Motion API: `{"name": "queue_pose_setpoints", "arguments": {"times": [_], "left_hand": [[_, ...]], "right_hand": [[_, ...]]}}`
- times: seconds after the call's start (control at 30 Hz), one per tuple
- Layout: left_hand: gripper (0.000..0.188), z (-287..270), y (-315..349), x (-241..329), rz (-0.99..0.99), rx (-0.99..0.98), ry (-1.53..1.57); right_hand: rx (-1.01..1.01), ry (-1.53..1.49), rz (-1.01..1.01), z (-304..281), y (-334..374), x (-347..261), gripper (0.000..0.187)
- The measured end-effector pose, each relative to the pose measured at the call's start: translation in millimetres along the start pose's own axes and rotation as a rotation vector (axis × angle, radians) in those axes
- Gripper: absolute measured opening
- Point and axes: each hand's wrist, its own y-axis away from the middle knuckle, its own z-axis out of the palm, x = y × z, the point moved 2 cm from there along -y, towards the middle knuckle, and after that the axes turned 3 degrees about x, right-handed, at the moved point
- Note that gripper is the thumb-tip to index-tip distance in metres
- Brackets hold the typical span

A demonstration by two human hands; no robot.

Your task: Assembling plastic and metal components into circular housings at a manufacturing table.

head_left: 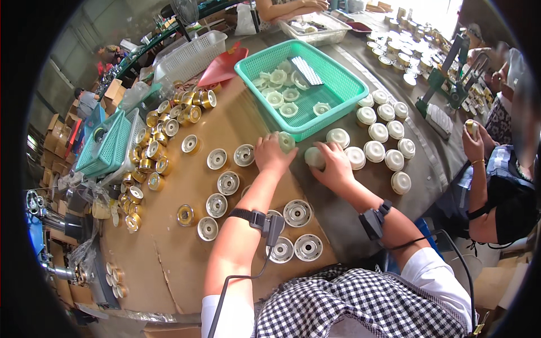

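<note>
White caps are what both hands grip: my left hand (271,153) has its fingers curled around a pale round cap (286,141), held right against the near wall of the green basket (338,84), and my right hand (333,164) is closed over a second white cap (314,157) just in front of that same near wall. The two hands sit close together, not touching as far as I can tell.

Inside the green basket lie more loose pale caps (282,90) and a strip of small white pieces (307,70). To the right of the basket stand rows of finished white-topped jars (383,141) on the grey cloth. To the basket's left, on the brown cardboard-covered table (174,265), open silver-rimmed jars (228,183) are spread out, and further left a heap of gold-coloured tins (152,152) lies beside a turquoise crate (104,143). A red scoop (222,66) lies just beyond the basket's left corner, next to a white crate (189,56).

Well right of the basket, another person's hand (472,138) holds a small round item; I cannot tell what it is.
</note>
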Motion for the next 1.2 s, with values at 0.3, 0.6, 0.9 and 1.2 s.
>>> {"name": "queue_pose_setpoints", "arguments": {"times": [0.3, 0.6, 0.9, 1.2], "left_hand": [[0.064, -62.0, 41.2, -7.0, -0.045, 0.100, 0.801], [0.062, -134.4, 211.3, -53.1, -0.227, 0.180, 0.962], [0.057, -136.9, 304.8, -61.5, -0.144, 0.207, 0.151], [0.057, -140.6, 304.0, -66.2, -0.251, 0.108, 0.318]], "right_hand": [[-0.227, -0.210, -0.204, -29.5, 66.1, -86.7, 0.053], [-0.255, 0.108, -0.114, -60.3, 72.6, -38.0, 0.048], [-0.195, 0.504, -0.242, -30.3, 8.5, -7.5, 0.053], [-0.254, 0.493, -0.293, -6.4, -8.6, 4.0, 0.034]]}}
